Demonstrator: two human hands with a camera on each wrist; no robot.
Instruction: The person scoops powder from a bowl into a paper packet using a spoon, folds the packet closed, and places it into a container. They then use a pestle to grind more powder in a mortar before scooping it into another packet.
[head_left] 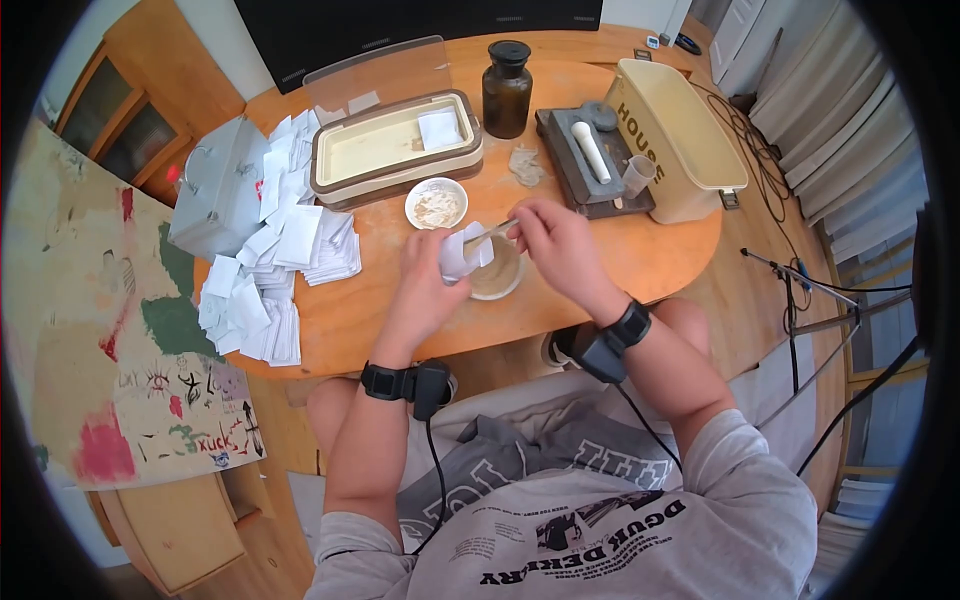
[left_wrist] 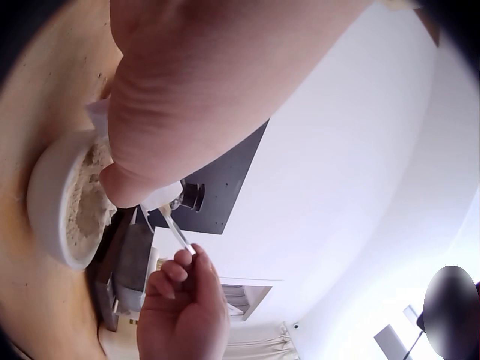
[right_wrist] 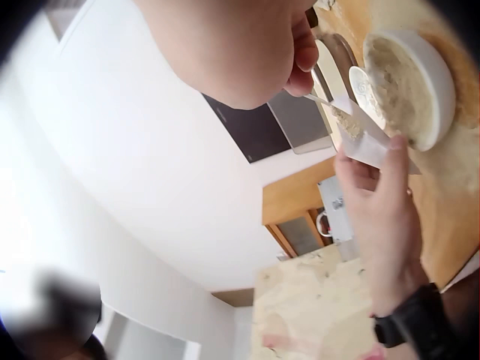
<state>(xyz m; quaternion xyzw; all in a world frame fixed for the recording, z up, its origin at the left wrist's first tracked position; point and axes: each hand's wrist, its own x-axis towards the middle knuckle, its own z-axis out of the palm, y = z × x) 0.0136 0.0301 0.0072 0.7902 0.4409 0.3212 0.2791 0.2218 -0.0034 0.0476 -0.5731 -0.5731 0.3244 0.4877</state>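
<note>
My left hand [head_left: 422, 280] grips a small white paper packet [head_left: 457, 260], its mouth spread, above a white bowl [left_wrist: 46, 199] of beige powder. Between the thumb and fingers of my right hand [head_left: 557, 243] is pinched the thin handle of a small spoon [head_left: 490, 236]. Its scoop end reaches into the packet's mouth. In the right wrist view, beige powder [right_wrist: 348, 124] lies at that end, against the white paper. Just behind the packet stands a smaller white bowl [head_left: 411, 207] with pale powder in it. The left wrist view has my left palm hiding most of the packet.
Heaped white packets [head_left: 330, 250] and a grey case [head_left: 213, 190] stand at left. Behind are a cream lidded box [head_left: 325, 160] and a dark jar [head_left: 507, 92]. At right are a dark tray [head_left: 560, 150] with a white pestle [head_left: 590, 152], a plastic cup [head_left: 638, 176] and a cream bin [head_left: 690, 130].
</note>
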